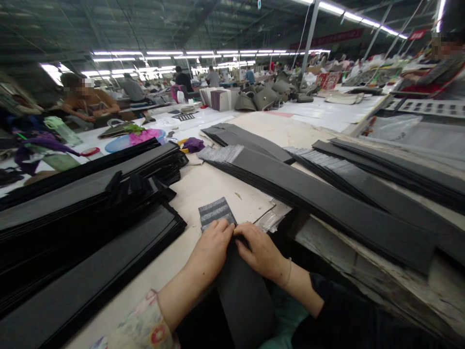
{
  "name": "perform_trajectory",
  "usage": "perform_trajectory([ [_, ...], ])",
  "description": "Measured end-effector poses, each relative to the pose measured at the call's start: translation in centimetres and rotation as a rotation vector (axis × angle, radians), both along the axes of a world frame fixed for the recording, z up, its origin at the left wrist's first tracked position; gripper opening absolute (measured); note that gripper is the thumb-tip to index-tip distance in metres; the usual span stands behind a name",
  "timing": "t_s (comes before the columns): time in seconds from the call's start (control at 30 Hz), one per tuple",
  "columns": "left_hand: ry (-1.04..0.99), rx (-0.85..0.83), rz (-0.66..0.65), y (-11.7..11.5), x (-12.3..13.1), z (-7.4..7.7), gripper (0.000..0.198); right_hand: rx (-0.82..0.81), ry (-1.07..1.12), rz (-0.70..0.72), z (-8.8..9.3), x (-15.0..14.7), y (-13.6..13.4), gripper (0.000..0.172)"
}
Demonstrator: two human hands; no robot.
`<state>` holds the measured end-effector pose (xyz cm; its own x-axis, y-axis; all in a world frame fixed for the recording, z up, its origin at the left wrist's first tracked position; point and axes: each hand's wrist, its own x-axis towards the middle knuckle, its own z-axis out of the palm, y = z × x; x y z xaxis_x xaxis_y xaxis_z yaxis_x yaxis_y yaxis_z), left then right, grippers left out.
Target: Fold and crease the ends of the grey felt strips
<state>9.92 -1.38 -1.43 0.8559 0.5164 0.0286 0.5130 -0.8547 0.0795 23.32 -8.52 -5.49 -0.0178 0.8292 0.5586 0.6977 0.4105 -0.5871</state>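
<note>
A long dark grey strip [247,300] runs from the table down over its near edge, and its far end is a lighter grey piece with stripes [217,211]. My left hand [217,242] presses on the strip just below the striped end, fingers bent together. My right hand [256,247] pinches the strip's right edge between thumb and forefinger, right beside the left fingertips. Whatever small part lies between the fingertips is hidden.
Stacked black strips [138,252] cover the table's left side. More fanned grey strips [312,194] lie at the right, overhanging the edge. Behind are a blue basin [118,143], purple cloth [193,144] and grey pieces [267,97]. A person [89,104] sits at the far left.
</note>
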Motion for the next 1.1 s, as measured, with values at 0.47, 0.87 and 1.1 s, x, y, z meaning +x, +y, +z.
perform_trajectory([
  [0.47, -0.136, -0.064, 0.057, 0.0, -1.2, -0.5, 0.026, -0.104, -0.197, 0.001, 0.5, -0.2, 1.6, 0.042],
  [0.87, -0.302, -0.482, 0.227, 2.6, -4.7, 0.4, 0.026, -0.220, -0.433, 0.109, 2.3, 0.0, 3.0, 0.029],
  [1.1, -0.356, -0.470, 0.184, 2.1, -4.8, 0.4, 0.020, -0.266, -0.500, 0.215, 3.3, 0.3, 4.0, 0.024],
])
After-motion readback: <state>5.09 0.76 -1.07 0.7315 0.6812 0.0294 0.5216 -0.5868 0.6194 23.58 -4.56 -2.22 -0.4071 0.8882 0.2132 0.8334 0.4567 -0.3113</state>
